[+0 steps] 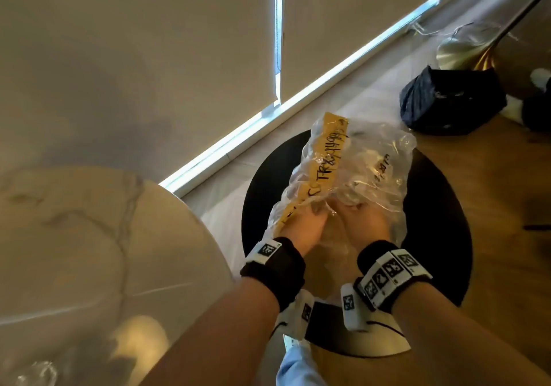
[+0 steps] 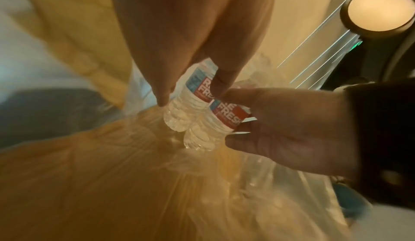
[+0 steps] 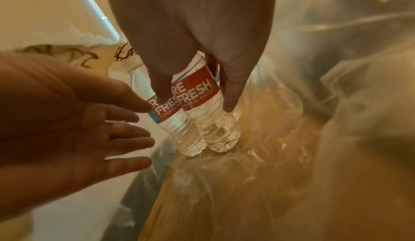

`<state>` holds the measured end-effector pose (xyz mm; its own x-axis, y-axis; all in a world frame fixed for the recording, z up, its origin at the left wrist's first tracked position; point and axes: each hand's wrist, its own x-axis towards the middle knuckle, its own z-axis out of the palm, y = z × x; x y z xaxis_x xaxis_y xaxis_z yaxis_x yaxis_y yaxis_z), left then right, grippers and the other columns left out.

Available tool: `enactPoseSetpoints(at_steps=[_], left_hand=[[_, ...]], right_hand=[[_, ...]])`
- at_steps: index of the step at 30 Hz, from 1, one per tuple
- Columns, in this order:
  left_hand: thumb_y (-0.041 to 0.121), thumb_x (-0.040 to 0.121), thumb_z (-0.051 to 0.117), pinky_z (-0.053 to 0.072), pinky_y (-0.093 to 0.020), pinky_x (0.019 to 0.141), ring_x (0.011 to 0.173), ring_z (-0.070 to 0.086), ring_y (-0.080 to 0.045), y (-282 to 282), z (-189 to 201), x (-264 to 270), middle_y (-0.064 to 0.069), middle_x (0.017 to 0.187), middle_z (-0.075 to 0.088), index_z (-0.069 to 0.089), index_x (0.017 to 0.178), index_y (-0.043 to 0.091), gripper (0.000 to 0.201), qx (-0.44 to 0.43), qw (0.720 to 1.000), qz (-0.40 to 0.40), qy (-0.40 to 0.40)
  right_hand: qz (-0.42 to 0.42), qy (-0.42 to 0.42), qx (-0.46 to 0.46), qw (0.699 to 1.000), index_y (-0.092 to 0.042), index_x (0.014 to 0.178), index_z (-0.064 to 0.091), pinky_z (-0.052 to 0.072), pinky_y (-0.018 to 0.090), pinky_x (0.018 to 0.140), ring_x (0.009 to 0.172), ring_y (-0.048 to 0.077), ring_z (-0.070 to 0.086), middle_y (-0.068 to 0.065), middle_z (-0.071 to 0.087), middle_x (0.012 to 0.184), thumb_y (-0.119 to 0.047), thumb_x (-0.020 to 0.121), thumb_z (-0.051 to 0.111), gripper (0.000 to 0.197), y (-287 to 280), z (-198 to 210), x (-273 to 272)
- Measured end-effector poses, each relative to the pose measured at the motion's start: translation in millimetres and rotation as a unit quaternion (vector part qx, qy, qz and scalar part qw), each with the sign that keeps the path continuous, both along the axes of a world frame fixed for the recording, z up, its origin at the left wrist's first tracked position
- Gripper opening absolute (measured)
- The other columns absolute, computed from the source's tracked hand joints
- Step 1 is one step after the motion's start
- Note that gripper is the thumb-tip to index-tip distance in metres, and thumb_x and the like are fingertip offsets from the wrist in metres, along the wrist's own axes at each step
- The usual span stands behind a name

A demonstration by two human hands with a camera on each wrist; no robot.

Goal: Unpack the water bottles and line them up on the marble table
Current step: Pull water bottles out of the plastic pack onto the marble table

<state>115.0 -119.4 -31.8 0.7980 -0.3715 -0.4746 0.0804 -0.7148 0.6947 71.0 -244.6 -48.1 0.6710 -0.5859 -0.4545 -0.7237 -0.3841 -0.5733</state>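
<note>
Both hands reach inside a clear plastic bag (image 1: 375, 153) sealed with yellow tape (image 1: 328, 153), lying on a round black stool (image 1: 435, 206). Inside stand two small water bottles with red labels, side by side. My right hand (image 3: 197, 102) grips the right bottle (image 3: 213, 125) between thumb and fingers; the left wrist view shows that hand (image 2: 226, 115) wrapped round its label. My left hand (image 3: 143, 129) has straight, spread fingers, with one fingertip touching the left bottle (image 3: 179, 131). The marble table (image 1: 74, 236) lies at the left. In the head view the bottles are hidden by plastic.
A dark quilted bag (image 1: 447, 99) sits on the wooden floor beyond the stool. A lamp base (image 1: 459, 48) stands by the wall. Window blinds hang behind. A clear plastic item (image 1: 35, 370) shows at the marble table's near edge.
</note>
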Motion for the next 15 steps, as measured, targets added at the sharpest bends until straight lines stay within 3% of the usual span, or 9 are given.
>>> enactPoseSetpoints(at_steps=[2, 4, 6, 8, 9, 11, 12, 15], left_hand=[[0.065, 0.084, 0.044, 0.057, -0.038, 0.088, 0.101, 0.066, -0.015, -10.0, -17.0, 12.0, 0.017, 0.106, 0.065, 0.062, 0.102, 0.048, 0.031, -0.007, 0.999, 0.040, 0.024], [0.063, 0.087, 0.051, 0.054, -0.031, 0.085, 0.095, 0.064, -0.013, -17.5, -5.7, 16.8, 0.016, 0.099, 0.063, 0.063, 0.101, 0.042, 0.028, -0.035, 0.995, 0.077, 0.053], [0.045, 0.097, 0.056, 0.044, -0.021, 0.077, 0.088, 0.055, -0.008, -23.5, 4.2, 19.2, 0.015, 0.095, 0.057, 0.062, 0.109, 0.038, 0.015, -0.061, 0.992, 0.079, 0.079], [0.040, 0.100, 0.055, 0.039, -0.023, 0.082, 0.097, 0.050, -0.010, -23.2, 5.9, 18.4, 0.014, 0.105, 0.054, 0.059, 0.128, 0.034, 0.029, -0.076, 0.996, 0.025, 0.049], [0.041, 0.100, 0.055, 0.039, -0.025, 0.085, 0.101, 0.050, -0.010, -21.9, 3.0, 16.0, 0.013, 0.111, 0.055, 0.058, 0.130, 0.034, 0.031, -0.072, 0.997, 0.010, 0.029], [0.042, 0.098, 0.054, 0.048, -0.031, 0.088, 0.100, 0.060, -0.014, -20.6, 5.6, 8.3, 0.009, 0.111, 0.064, 0.063, 0.116, 0.033, 0.022, -0.011, 1.000, -0.016, -0.013], [0.038, 0.098, 0.054, 0.051, -0.032, 0.087, 0.098, 0.062, -0.015, -18.2, 8.0, 3.0, 0.007, 0.109, 0.066, 0.064, 0.112, 0.030, 0.019, 0.019, 0.999, -0.031, -0.035], [0.030, 0.092, 0.059, 0.051, -0.033, 0.099, 0.113, 0.060, -0.014, -0.8, 9.7, -15.7, 0.010, 0.125, 0.062, 0.054, 0.124, 0.036, 0.033, 0.025, 0.993, -0.069, -0.097]], right_hand=[[0.021, 0.017, -0.012, 1.000, -0.017, 0.130, 0.060, 0.043, 0.037, 0.098, 0.119, 0.032, 0.058, 0.009, 0.064, 0.129, -0.053, 0.092, 0.057, 0.052, -3.3, 1.2, 1.1], [0.036, 0.011, -0.028, 0.999, -0.020, 0.123, 0.064, 0.046, 0.037, 0.096, 0.114, 0.031, 0.061, 0.009, 0.067, 0.123, -0.046, 0.094, 0.057, 0.039, -7.7, -2.4, -1.6], [0.080, 0.009, -0.019, 0.997, -0.019, 0.125, 0.062, 0.045, 0.035, 0.100, 0.118, 0.029, 0.059, 0.009, 0.065, 0.126, -0.034, 0.094, 0.059, 0.034, -11.4, -3.0, -9.8], [0.086, 0.001, 0.020, 0.996, -0.014, 0.125, 0.063, 0.045, 0.030, 0.096, 0.117, 0.024, 0.060, 0.007, 0.066, 0.122, -0.023, 0.091, 0.066, 0.035, -13.6, 2.7, -18.2], [0.079, -0.021, 0.035, 0.996, -0.018, 0.119, 0.065, 0.046, 0.024, 0.088, 0.111, 0.015, 0.064, 0.000, 0.069, 0.113, -0.021, 0.087, 0.071, 0.032, -14.8, 6.7, -23.5], [0.089, -0.083, 0.057, 0.991, -0.036, 0.110, 0.061, 0.041, 0.006, 0.081, 0.098, -0.014, 0.060, -0.025, 0.062, 0.103, -0.017, 0.079, 0.080, 0.041, -16.3, 16.4, -33.7], [0.105, -0.090, 0.064, 0.988, -0.039, 0.112, 0.056, 0.038, 0.003, 0.079, 0.095, -0.018, 0.058, -0.031, 0.056, 0.103, -0.021, 0.077, 0.082, 0.048, -15.5, 23.2, -38.3], [0.156, -0.034, 0.045, 0.986, -0.035, 0.119, 0.049, 0.041, 0.021, 0.079, 0.094, 0.006, 0.059, -0.019, 0.059, 0.103, -0.043, 0.068, 0.078, 0.060, -8.5, 44.2, -54.3]])
